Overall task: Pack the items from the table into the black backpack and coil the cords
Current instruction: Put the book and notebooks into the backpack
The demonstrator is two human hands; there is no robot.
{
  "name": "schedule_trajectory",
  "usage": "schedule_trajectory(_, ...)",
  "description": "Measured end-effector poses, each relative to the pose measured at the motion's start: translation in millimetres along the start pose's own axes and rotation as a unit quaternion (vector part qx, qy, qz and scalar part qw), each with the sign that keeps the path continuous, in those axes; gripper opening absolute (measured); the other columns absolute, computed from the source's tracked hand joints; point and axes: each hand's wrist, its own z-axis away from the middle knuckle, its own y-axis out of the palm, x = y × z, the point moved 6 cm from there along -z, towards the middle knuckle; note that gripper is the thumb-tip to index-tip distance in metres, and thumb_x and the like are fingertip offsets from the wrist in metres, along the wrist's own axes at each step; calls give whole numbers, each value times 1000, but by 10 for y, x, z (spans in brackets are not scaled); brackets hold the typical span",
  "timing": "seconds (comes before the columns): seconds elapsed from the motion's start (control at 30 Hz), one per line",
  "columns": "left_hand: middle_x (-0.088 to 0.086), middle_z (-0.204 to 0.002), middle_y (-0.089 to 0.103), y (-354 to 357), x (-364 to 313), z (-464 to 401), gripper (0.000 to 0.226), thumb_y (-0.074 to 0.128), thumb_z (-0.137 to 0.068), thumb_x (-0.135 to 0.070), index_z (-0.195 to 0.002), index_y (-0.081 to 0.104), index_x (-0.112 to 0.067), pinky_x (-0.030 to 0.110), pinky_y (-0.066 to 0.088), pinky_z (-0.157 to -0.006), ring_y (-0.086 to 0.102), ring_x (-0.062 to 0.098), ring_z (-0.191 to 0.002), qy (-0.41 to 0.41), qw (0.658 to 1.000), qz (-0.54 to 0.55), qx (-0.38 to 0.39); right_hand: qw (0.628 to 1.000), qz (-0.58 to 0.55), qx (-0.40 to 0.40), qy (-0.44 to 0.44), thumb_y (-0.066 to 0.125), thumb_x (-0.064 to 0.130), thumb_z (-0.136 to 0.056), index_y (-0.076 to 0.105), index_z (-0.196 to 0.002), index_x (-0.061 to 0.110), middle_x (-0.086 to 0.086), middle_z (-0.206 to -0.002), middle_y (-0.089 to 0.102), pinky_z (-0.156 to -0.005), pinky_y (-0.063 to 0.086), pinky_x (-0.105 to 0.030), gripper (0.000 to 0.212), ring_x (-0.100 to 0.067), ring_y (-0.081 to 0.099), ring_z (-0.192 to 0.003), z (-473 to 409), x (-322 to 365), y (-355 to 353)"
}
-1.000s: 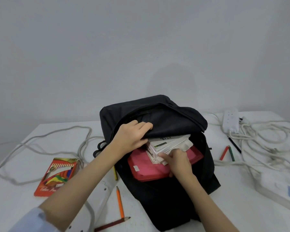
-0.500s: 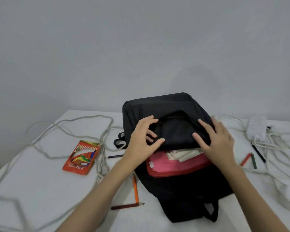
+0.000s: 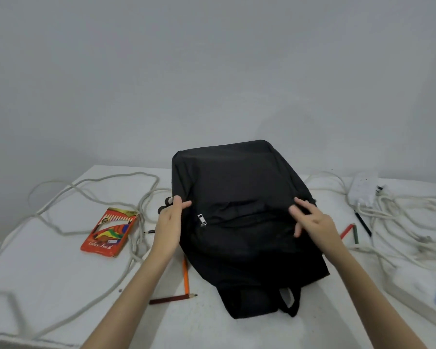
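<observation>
Head view shows the backpack point(image 3: 239, 212) lying flat on the white worktop point(image 3: 61, 285) between both hands, its flap down and a silver zip pull point(image 3: 202, 220) just right of the left grip point(image 3: 170, 224). Left grip pinches the bag's left edge with thumb and fingers, while the right grip point(image 3: 312, 220) rests with loosely spread fingers on the bag's right side. Left of the left grip lie a pencil box point(image 3: 110, 231) and loose white cord point(image 3: 91, 190); just below it sit an orange pencil point(image 3: 185, 275) and a brown pencil point(image 3: 173, 298); right of the right grip are more pencils point(image 3: 350, 231) and tangled cords point(image 3: 400, 217).
</observation>
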Motion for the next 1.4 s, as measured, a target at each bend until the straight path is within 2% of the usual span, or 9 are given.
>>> schedule_trajectory(0.1, 7, -132, 47, 35, 165, 27, 86, 74, -62, -61, -130, 48, -15, 33, 40, -103, 46, 21, -123, -22, 997, -69, -13, 994, 84, -21, -66, 81, 21, -70, 54, -43, 25, 1, -140, 45, -112, 19, -31, 38, -17, 30, -138, 159, -123, 98)
schedule_trajectory(0.2, 5, -131, 50, 152, 293, 86, 92, 87, -63, -25, -137, 36, -7, 38, 40, -104, 47, 23, -124, -39, 998, -14, -36, 979, 132, -121, -99, 88, 32, -58, 58, -79, 25, -8, -144, 37, -110, 23, -37, 37, -24, 29, -135, 286, -172, -5)
schedule_trajectory(0.27, 3, -127, 51, 187, 373, 132, 88, 83, -69, -15, -138, 31, -5, 37, 40, -103, 50, 20, -118, -68, 996, 19, -48, 982, 116, -138, -46, 88, 40, -54, 52, -113, 17, -10, -139, 40, -109, 30, -41, 74, -28, 34, -131, 306, -236, -51)
schedule_trajectory(0.5, 9, -117, 64, 248, 551, 49, 89, 83, -49, -49, -121, 53, -7, 48, 46, -96, 59, 30, -108, -101, 989, -42, -97, 995, 67, -56, 41, 82, 23, -62, 23, -144, 9, -7, -138, 44, -104, 39, -38, 101, -25, 43, -128, 236, -340, -57)
schedule_trajectory(0.67, 16, -123, 59, 333, 330, -9, 58, 77, -74, -14, -125, 49, -5, 48, 43, -96, 53, 39, -114, -40, 986, -113, -117, 994, -4, -48, 94, 55, -6, -78, 28, -137, 8, -12, -124, 53, -75, 38, -19, 67, -22, 54, -105, 314, -268, -165)
schedule_trajectory(1.0, 24, -110, 62, 233, 146, -213, 41, 78, -73, -14, -106, 62, 4, 45, 47, -88, 58, 41, -101, -118, 983, -119, -73, 952, -219, -33, 210, 61, 3, -53, 48, -97, 5, -11, -100, 59, -72, 46, -29, 46, -26, 57, -93, 457, -377, -18)
schedule_trajectory(1.23, 18, -134, 46, 226, -726, -409, 69, 64, -87, -24, -143, 28, -3, 36, 47, -78, 55, 31, -111, -63, 990, 123, -22, 929, -333, -57, 148, 49, 2, -63, 41, -61, 12, -2, -59, 34, -47, 26, -21, 12, -15, 30, -49, 0, 452, -619)
schedule_trajectory(1.33, 12, -106, 56, 365, -1086, -343, 39, 41, -97, -44, -113, 50, -9, 32, 49, -72, 60, 18, -88, -76, 948, 308, 32, 920, -369, -40, 126, 50, 13, -69, 43, -69, 13, 0, -60, 34, -48, 29, -20, 7, -14, 30, -46, -201, 801, -782)
schedule_trajectory(1.4, 7, -85, 50, 394, -1236, -340, 10, 42, -89, -20, -84, 45, -13, 34, 49, -79, 61, 16, -69, -78, 906, 416, 15, 917, -381, -20, 120, 46, 14, -78, 43, -74, 11, 1, -55, 35, -52, 30, -23, 5, -13, 31, -40, -306, 1004, -802)
